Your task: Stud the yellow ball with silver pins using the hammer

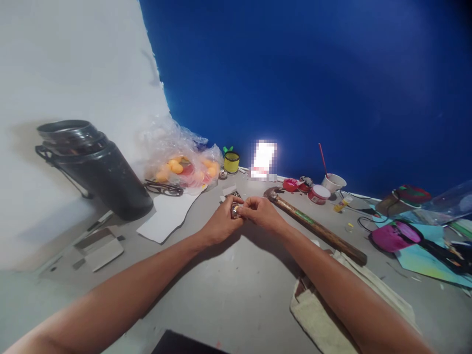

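Observation:
My left hand (pixel 224 219) is closed around a small shiny silver ball (pixel 235 212) with a bit of yellow on it, above the middle of the grey table (pixel 228 290). The fingers of my right hand (pixel 262 212) are pinched together against the near side of the ball. Whatever lies between those right fingertips is too small to make out. Just behind my left fingers, a small dark patterned piece (pixel 233 193) lies on the table, partly covered by the hand. A similar silver ball (pixel 223 173) rests farther back.
Right of my hands lies a wooden-handled hammer (pixel 317 223), with a beige cloth bag (pixel 313 314) under my right forearm. A black flask (pixel 96 172), glasses (pixel 164 188) and white paper (pixel 171 211) are left. Behind stand a yellow pot (pixel 231 162) and white cup (pixel 334 183).

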Available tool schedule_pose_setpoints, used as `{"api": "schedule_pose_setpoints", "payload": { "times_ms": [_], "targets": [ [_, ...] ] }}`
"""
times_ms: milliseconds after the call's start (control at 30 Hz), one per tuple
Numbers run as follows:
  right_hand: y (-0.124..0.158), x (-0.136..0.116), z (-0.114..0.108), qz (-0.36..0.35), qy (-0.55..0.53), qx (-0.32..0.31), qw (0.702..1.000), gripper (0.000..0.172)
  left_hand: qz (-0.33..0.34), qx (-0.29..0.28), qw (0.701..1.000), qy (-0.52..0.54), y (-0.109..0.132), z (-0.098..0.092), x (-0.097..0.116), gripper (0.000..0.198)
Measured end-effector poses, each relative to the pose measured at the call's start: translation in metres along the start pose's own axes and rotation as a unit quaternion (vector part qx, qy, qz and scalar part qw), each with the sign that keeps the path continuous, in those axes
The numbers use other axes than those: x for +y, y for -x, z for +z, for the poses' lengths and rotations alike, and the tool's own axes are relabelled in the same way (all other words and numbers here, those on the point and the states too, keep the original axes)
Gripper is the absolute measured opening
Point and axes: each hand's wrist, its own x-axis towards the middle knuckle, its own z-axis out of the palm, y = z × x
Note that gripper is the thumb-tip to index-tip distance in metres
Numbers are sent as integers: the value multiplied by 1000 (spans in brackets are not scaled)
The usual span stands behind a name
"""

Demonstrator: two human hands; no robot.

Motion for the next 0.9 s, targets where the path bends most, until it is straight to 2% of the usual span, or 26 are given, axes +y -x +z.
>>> {"api": "schedule_pose_setpoints", "payload": {
  "times_ms": [100,167,233,333,400,433,500,567,600,633,700,767,833,900],
  "targets": [
    [-1,1,-4,8,-75,-36,996,51,-5,-11,1000,29,1,0,3,41],
    [-2,3,-5,1,-82,-27,996,57,-9,-19,999,41,2,0,4,44],
    [-4,6,-7,-23,-28,-14,999,55,-6,-16,999,41,2,0,4,47],
    [-10,9,-16,-69,115,21,991,47,-12,-16,998,64,1,0,2,53],
    [-12,8,-31,-70,231,90,966,44,-27,-23,995,93,1,-1,2,53],
    [-13,7,-41,-51,299,123,945,42,-35,-24,994,103,0,-1,1,51],
    [-12,4,-62,8,453,149,879,32,-46,-15,993,105,-1,-3,1,45],
    [-10,1,-81,60,567,139,810,41,-56,-1,994,91,-2,-5,1,40],
    [-9,1,-88,92,594,115,791,43,-62,3,994,86,-3,-5,1,38],
    [-9,1,-93,120,608,88,780,42,-67,3,994,86,-3,-6,1,37],
    [-8,2,-97,157,607,41,778,34,-71,-3,993,99,-4,-6,1,37],
    [-8,3,-96,157,602,24,782,29,-69,-9,991,118,-5,-6,1,40],
    [-9,2,-92,117,609,38,784,26,-70,-7,989,127,-5,-6,1,43],
    [-8,-3,-85,48,621,78,778,22,-74,-1,989,128,-5,-6,0,43]
  ]
}}
